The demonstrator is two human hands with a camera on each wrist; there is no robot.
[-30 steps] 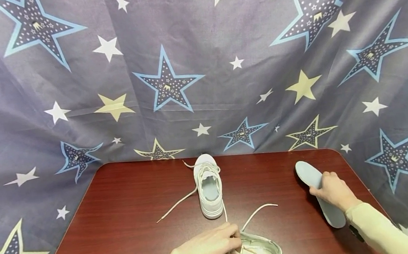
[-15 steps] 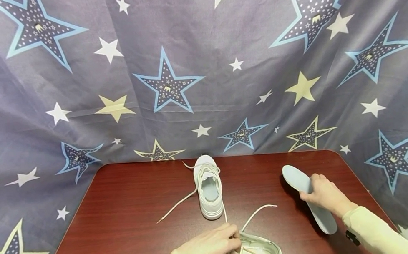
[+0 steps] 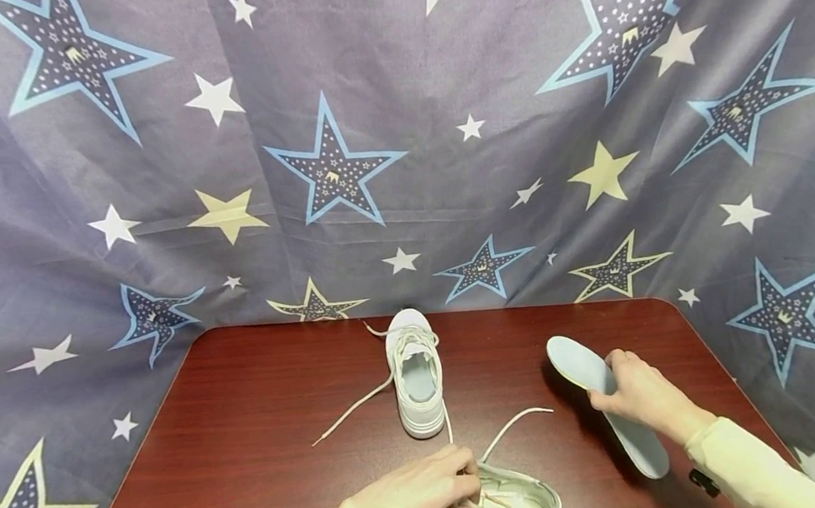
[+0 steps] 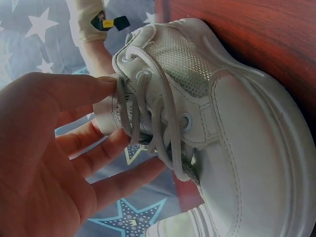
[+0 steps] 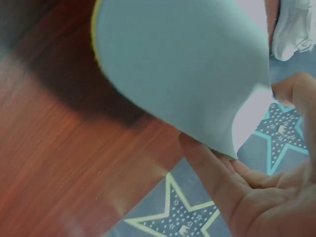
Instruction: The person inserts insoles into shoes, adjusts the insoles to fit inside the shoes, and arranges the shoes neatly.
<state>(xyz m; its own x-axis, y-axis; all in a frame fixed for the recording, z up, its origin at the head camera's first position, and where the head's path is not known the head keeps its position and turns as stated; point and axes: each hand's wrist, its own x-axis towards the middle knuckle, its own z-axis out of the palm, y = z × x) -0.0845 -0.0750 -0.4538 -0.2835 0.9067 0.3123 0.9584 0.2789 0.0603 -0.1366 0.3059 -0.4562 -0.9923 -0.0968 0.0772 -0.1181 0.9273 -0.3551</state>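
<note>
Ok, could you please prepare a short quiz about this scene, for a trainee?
1. True or false: the right hand holds a pale blue insole.
2. Which part of the near shoe does the left hand touch? a) heel b) laced area c) sole
3. Where does the toe of the far shoe point?

Key: 1. True. 2. b. 3. Towards the star-patterned fabric.

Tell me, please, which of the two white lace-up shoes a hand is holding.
The nearer white lace-up shoe, which the left hand grips. The other white lace-up shoe, farther back on the reddish wooden table, has no hand on it.
</note>
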